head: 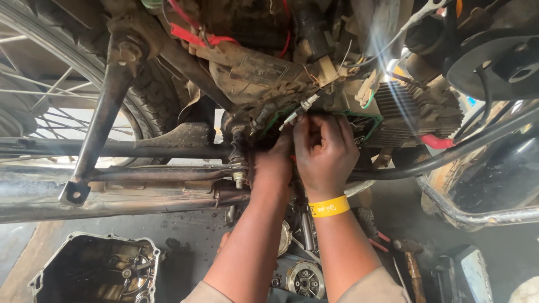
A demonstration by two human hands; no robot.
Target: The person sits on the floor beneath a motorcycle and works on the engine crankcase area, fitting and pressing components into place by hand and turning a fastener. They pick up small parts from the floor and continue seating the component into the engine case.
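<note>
Both of my hands reach up into the open side of a dirty motorcycle engine [264,73]. My right hand [324,151], with a yellow band on the wrist, is curled in a fist against the engine opening edged by a green gasket [365,118]. What its fingers hold is hidden. My left hand [273,163] presses into the same opening just left of it, fingers buried out of sight. A thin metal rod [297,109] slants out above my knuckles.
The exhaust pipe [112,193] and kick lever [104,118] cross at left before the rear wheel [50,95]. A removed engine cover [98,269] lies on the floor lower left. A clutch part [305,279], a hammer [412,264] and the cylinder fins [415,112] lie right.
</note>
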